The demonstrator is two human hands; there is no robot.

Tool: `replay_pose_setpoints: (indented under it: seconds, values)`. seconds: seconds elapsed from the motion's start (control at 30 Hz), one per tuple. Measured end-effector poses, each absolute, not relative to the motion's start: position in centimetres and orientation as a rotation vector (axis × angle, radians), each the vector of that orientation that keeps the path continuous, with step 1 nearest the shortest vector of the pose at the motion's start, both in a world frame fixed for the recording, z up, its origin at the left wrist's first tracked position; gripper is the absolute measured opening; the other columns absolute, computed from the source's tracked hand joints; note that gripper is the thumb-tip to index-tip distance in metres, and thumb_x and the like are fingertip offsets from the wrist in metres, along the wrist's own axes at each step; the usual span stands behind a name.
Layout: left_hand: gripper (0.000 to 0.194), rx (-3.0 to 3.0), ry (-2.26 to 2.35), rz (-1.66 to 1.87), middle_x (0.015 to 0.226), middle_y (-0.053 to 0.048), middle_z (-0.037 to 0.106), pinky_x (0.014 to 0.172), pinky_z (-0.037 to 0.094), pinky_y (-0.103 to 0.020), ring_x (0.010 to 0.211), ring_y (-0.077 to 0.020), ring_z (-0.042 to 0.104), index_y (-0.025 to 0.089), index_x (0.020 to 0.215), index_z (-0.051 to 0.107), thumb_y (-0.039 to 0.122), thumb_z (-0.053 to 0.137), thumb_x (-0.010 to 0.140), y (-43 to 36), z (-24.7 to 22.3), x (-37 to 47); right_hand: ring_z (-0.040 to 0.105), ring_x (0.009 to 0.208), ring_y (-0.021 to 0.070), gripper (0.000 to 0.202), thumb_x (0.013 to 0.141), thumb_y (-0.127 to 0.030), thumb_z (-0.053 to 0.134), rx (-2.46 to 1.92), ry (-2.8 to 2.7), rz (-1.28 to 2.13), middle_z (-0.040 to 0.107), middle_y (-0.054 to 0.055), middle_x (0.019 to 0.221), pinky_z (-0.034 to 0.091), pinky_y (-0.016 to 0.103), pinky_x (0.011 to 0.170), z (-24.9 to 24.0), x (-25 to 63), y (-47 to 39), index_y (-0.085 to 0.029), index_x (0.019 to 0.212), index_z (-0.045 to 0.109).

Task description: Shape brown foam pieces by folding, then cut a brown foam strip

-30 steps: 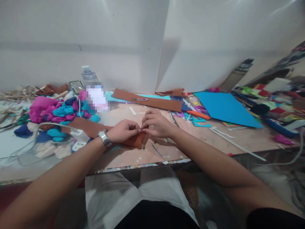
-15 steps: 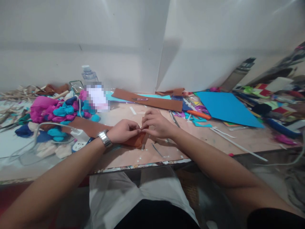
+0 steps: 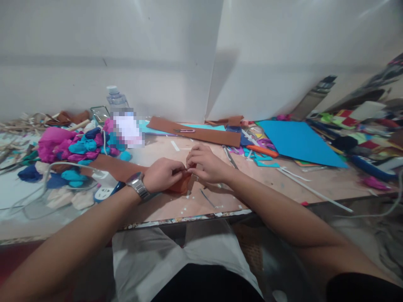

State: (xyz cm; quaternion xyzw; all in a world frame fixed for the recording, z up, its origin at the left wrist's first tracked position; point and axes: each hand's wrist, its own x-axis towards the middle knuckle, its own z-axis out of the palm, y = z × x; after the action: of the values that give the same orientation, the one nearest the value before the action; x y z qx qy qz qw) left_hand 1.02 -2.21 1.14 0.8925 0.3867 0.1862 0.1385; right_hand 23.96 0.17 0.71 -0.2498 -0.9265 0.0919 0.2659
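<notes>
L hand grip: L hand (image 3: 162,175) w/ thumb + index pressed tight, pinching the edge of the brown piece (image 3: 180,186)
R hand grip: R hand (image 3: 208,165) tips right up against L's, other fingers loosely bent; can't tell what's btwn them tbh
Brown piece: on table (image 3: 226,199), mostly under L hand + wrist
Snips: pink snips (image 3: 186,131) on the back brown strip (image 3: 217,137)

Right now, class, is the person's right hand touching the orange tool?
Apart: the head view plainly shows tabletop between the right hand and the orange tool, which lies farther to the right.
</notes>
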Motion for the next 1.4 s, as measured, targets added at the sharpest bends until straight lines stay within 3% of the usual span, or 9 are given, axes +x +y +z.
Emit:
replay_pose_setpoints:
  seconds: [0.13, 0.33, 0.57, 0.77, 1.0, 1.2, 1.4]
  values:
    - [0.028, 2.706, 1.121, 0.469, 0.082, -0.006, 0.076, 0.067, 0.036, -0.028, 0.072, -0.0177, 0.064, 0.020, 0.092, 0.077, 0.034, 0.053, 0.098, -2.1, 1.0, 0.9, 0.054, 0.107, 0.0260, 0.002, 0.088, -0.021, 0.070, -0.664, -2.493, 0.297, 0.072, 0.008, 0.097, 0.039, 0.046, 0.102, 0.7, 23.9, 0.2, -0.020, 0.087, 0.071]
    - [0.034, 2.735, 1.103, 0.457, 0.083, -0.007, 0.076, 0.067, 0.037, -0.028, 0.074, -0.0181, 0.065, 0.020, 0.090, 0.077, 0.040, 0.051, 0.100, -2.1, 1.0, 0.8, 0.053, 0.108, 0.0255, 0.004, 0.087, -0.016, 0.068, -0.659, -2.494, 0.317, 0.071, 0.007, 0.099, 0.039, 0.046, 0.103, 0.6, 23.8, 0.1, -0.020, 0.086, 0.069]
    - [0.026, 2.720, 1.090, 0.488, 0.087, -0.005, 0.077, 0.070, 0.039, -0.028, 0.077, -0.0184, 0.066, 0.021, 0.091, 0.075, 0.029, 0.051, 0.097, -2.3, 1.0, 1.0, 0.050, 0.109, 0.0264, 0.010, 0.093, -0.017, 0.056, -0.745, -2.516, 0.344, 0.068, 0.008, 0.099, 0.037, 0.047, 0.102, 0.3, 23.3, -0.2, -0.020, 0.086, 0.062]
    - [0.033, 2.519, 1.074, 0.565, 0.079, -0.004, 0.075, 0.067, 0.038, -0.027, 0.069, -0.0158, 0.063, 0.019, 0.089, 0.074, 0.041, 0.052, 0.100, -2.2, 1.1, 1.0, 0.050, 0.108, 0.0266, 0.011, 0.095, -0.024, 0.059, -0.715, -2.479, 0.365, 0.069, 0.009, 0.100, 0.038, 0.046, 0.101, 0.8, 23.7, 0.0, -0.019, 0.087, 0.064]
    - [0.032, 2.425, 1.024, 0.538, 0.078, -0.003, 0.074, 0.067, 0.039, -0.026, 0.069, -0.0145, 0.062, 0.017, 0.089, 0.075, 0.040, 0.054, 0.100, -2.1, 1.0, 1.0, 0.052, 0.110, 0.0251, 0.016, 0.097, -0.024, 0.058, -0.648, -2.513, 0.461, 0.069, 0.009, 0.098, 0.039, 0.045, 0.104, 0.8, 23.8, 0.2, -0.019, 0.083, 0.064]
    - [0.034, 2.277, 0.932, 0.567, 0.080, -0.003, 0.074, 0.068, 0.043, -0.024, 0.069, -0.0132, 0.061, 0.017, 0.092, 0.075, 0.044, 0.056, 0.099, -1.9, 1.5, 0.6, 0.054, 0.107, 0.0234, 0.019, 0.099, -0.033, 0.060, -0.610, -2.463, 0.552, 0.069, 0.008, 0.099, 0.042, 0.042, 0.102, 0.4, 24.2, 0.8, -0.019, 0.088, 0.067]
    - [0.036, 2.225, 0.929, 0.519, 0.079, -0.002, 0.073, 0.067, 0.044, -0.024, 0.070, -0.0132, 0.060, 0.015, 0.091, 0.075, 0.047, 0.059, 0.097, -1.8, 1.5, 0.4, 0.054, 0.110, 0.0234, 0.014, 0.096, -0.026, 0.063, -0.567, -2.483, 0.529, 0.070, 0.007, 0.100, 0.041, 0.042, 0.104, 0.7, 24.3, 0.8, -0.019, 0.086, 0.069]
